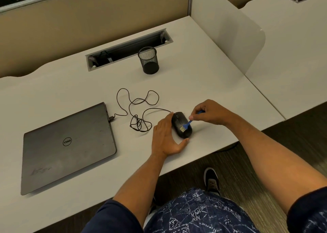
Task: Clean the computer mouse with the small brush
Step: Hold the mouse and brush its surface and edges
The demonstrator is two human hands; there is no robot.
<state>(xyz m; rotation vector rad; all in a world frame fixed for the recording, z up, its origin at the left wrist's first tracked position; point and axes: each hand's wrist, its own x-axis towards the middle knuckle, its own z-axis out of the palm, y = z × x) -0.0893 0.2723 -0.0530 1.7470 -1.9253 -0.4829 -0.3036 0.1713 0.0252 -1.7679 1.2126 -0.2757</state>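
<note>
Resting on white desk (203, 84): mouse (178, 125), brush (185, 125), laptop (67, 144)

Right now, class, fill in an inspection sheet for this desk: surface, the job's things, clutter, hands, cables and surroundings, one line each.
Surface: white desk, flat, with an open cable tray slot at the back.
Job's things: black mouse lies on the desk; the blue brush has its pale bristles on the mouse's top.
Clutter: closed laptop on the left; black mesh pen cup, contents not visible.
Hands: left hand steadies the mouse from its side; right hand pinches the brush handle.
Cables: mouse cable runs in loose loops to the laptop's side.
Surroundings: beige partition behind, white divider panel on the right, dark floor below.
</note>
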